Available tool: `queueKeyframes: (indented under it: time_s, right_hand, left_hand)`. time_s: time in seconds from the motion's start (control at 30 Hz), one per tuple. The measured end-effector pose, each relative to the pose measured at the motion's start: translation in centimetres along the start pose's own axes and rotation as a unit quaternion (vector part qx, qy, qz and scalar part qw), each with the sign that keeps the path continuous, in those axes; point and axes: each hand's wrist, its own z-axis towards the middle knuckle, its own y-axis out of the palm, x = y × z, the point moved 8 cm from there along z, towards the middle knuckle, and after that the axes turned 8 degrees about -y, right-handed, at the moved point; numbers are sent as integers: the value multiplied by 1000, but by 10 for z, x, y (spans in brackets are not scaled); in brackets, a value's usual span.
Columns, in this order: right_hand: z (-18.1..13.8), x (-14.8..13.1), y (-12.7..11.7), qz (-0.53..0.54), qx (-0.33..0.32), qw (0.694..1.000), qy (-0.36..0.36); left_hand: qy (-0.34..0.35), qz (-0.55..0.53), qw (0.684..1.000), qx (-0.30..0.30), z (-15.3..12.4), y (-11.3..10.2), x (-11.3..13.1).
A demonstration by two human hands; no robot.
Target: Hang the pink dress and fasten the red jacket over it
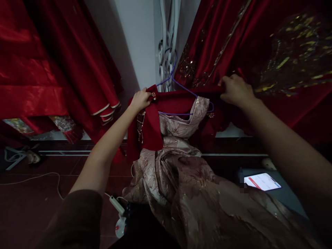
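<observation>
A pale pink-gold patterned dress (178,128) hangs on a thin purple hanger (185,87) in front of me, its long skirt spreading down toward my lap. A dark red jacket (153,133) with beaded trim lies around the dress's shoulders. My left hand (141,100) is closed on the jacket's upper edge at the left, beside a small jewelled brooch (154,94). At the right, my right hand (236,90) is closed on the jacket's other end, pulling the red cloth out sideways. The fingertips of my right hand are partly hidden.
Red garments (36,69) hang at the left, and red cloth with gold sequins (295,52) at the right. Behind the hanger stands an ornate white metal frame (168,34). A lit phone (263,181) lies at lower right; a power strip (117,205) and cable lie on the floor.
</observation>
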Motion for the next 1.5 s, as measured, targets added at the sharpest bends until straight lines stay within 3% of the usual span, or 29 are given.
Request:
queueKeyframes:
  time_s: [0.1,0.17,0.3,0.4,0.6,0.73,0.83,1.03,1.17,1.27,1.37,1.5]
  right_hand:
    - [-21,-24,-16,-23,0,1000,-13]
    - [-33,-44,-13,-8,-13,999,-33]
    - [-48,-77,18,47,-37,997,-55]
    - [-52,-86,52,112,-45,992,-36]
    - [-54,-77,80,276,96,956,33]
    - [-68,-65,73,296,200,931,75]
    - [-78,-65,70,288,246,919,110]
    - [-49,-126,107,379,145,912,60]
    - [-39,-156,119,455,102,884,16]
    - [-47,-155,121,517,67,853,20]
    - [-58,-151,123,567,30,823,34]
    - [-61,-148,125,588,33,808,36]
  left_hand:
    - [-25,26,999,-11,-6,0,5]
    - [-34,28,999,-7,-9,-2,9]
    - [-48,9,999,15,-14,0,10]
    - [-40,-42,997,48,-12,5,7]
    - [-27,-143,983,110,-17,-1,9]
    - [-42,-167,969,175,-55,-16,6]
    - [-40,-181,967,176,-85,-4,8]
    - [-12,-289,948,132,-93,41,54]
    - [11,-332,938,101,-94,44,79]
    - [-23,-348,930,118,-103,36,74]
    - [-99,-360,917,142,-110,37,60]
    - [-159,-394,895,132,-108,46,51]
